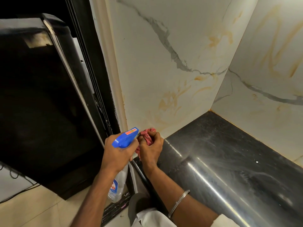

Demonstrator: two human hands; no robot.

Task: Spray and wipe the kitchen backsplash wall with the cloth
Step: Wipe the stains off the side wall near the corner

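Observation:
The backsplash wall point(164, 66) is white marble-look tile with grey veins and orange-brown stains. My right hand point(151, 146) grips a bunched red cloth point(146, 134) and holds it against the wall's bottom edge, where the tile meets the counter's left end. My left hand point(118, 151) grips a spray bottle point(125, 138) with a blue trigger head. The nozzle points toward the cloth and the wall. The bottle's clear body point(117, 185) hangs below my wrist.
A polished black counter point(229, 153) runs to the right, with a second tiled wall point(262, 79) behind it. A tall black appliance point(41, 95) stands close on the left. Cables and pale floor tiles point(32, 210) lie below it.

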